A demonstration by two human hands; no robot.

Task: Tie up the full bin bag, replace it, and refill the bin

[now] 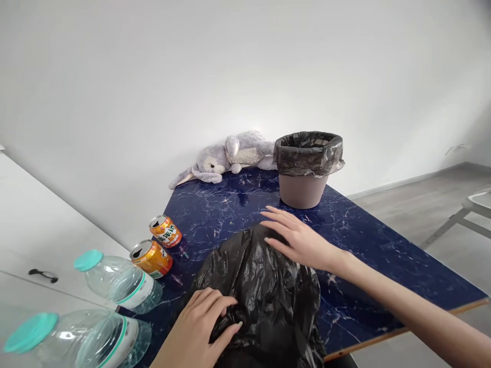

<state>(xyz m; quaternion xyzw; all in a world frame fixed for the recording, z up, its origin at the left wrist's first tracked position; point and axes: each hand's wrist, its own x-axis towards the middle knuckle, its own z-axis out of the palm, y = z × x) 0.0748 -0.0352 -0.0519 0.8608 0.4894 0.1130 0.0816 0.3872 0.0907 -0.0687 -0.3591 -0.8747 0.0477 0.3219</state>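
Far left, a pale cabinet with a dark handle. Beside it, along the left side of the bench (blue, white-veined): a nearer clear bottle and a farther clear bottle, both teal-capped and labelled. Just past them, a nearer orange can and a farther orange can, both opened on top.

Left hand next, on the near left of the black plastic bag. Fingers curled, thumb apart from them; whether they pinch a fold I cannot tell. Beyond, a grey plush rabbit lies on its side against the wall.

Bag sits at the near end of the bench, rounded and crinkled. Right hand rests on its far side, fingers extended and slightly spread. Behind that, a mauve bin stands upright, black liner folded over its rim. Far right, a pale furniture leg above grey floor.
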